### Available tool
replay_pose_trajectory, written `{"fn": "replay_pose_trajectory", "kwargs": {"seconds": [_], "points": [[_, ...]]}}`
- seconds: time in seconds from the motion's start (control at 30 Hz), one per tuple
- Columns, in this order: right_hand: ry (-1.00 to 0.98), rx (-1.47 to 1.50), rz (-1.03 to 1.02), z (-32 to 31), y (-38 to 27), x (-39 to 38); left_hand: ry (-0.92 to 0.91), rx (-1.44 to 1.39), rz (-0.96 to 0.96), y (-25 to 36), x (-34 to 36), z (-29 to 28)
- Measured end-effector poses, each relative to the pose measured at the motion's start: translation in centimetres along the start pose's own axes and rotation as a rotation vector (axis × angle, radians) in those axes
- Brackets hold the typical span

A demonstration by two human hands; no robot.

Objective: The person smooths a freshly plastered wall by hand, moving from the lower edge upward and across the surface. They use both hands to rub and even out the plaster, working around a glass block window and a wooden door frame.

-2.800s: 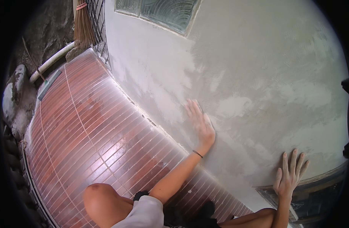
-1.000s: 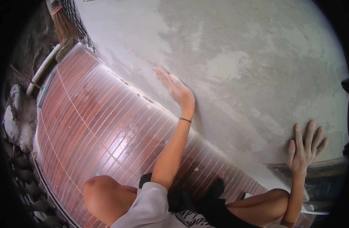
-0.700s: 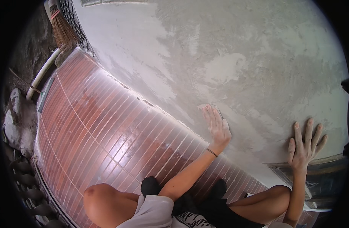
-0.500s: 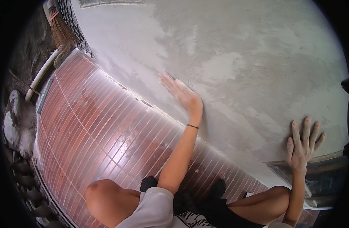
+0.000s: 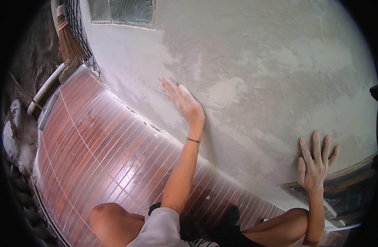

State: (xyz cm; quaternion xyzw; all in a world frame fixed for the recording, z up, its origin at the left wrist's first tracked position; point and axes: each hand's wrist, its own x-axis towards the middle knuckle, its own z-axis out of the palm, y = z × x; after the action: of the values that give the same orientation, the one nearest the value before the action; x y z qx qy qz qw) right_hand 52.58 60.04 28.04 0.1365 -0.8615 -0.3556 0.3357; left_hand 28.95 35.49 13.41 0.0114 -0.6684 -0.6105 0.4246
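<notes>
Off-white sleeve is being worn on the left arm, with left knee bare beside it and right knee bare near the right forearm. Reddish-brown tiled floor is being lit by glare. Left hand is being held at the grey plastered wall, low down, fingers straight and together; dark band is being worn on that wrist. Thin dark edge is showing beside those fingers; can't tell whether anything is being gripped. Right hand is being spread on the same wall, released and empty, wrist crossing a dark framed pane. Farther off, glass window is being framed by plaster, squeegee is being supported at the floor's far-left edge near a pale pipe, and straw broom is being seen beside black lattice.
</notes>
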Motion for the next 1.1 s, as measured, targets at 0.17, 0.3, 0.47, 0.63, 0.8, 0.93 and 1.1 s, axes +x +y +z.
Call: {"fn": "replay_pose_trajectory", "kwargs": {"seconds": [0.17, 0.3, 0.47, 0.63, 0.8, 0.93, 1.1], "points": [[0.033, 0.001, -0.039, -0.2, -0.4, 1.0, -0.068, 0.012, 0.066, 2.1, -7.8, 0.3], [0.005, 0.068, 0.032, -0.6, -0.6, 1.4, -0.12, -0.044, 0.166, 1.9, -10.6, 0.1], [-0.092, 0.156, 0.074, -1.9, -0.7, 1.1, -0.04, -0.025, 0.025, 0.2, 0.7, -0.6], [-0.103, 0.201, 0.087, -2.3, -0.8, 1.6, -0.043, -0.029, -0.042, 1.0, -5.5, -0.3], [-0.095, 0.217, 0.096, -2.4, -1.0, 2.0, -0.123, -0.025, -0.071, 0.0, -8.6, -0.8], [-0.121, 0.256, 0.103, -2.9, -0.9, 2.1, 0.02, 0.052, 0.189, -1.0, 2.7, -0.3], [-0.126, 0.288, 0.086, -3.2, -0.7, 2.2, -0.171, 0.078, 0.225, -2.2, -3.6, -1.5]]}}
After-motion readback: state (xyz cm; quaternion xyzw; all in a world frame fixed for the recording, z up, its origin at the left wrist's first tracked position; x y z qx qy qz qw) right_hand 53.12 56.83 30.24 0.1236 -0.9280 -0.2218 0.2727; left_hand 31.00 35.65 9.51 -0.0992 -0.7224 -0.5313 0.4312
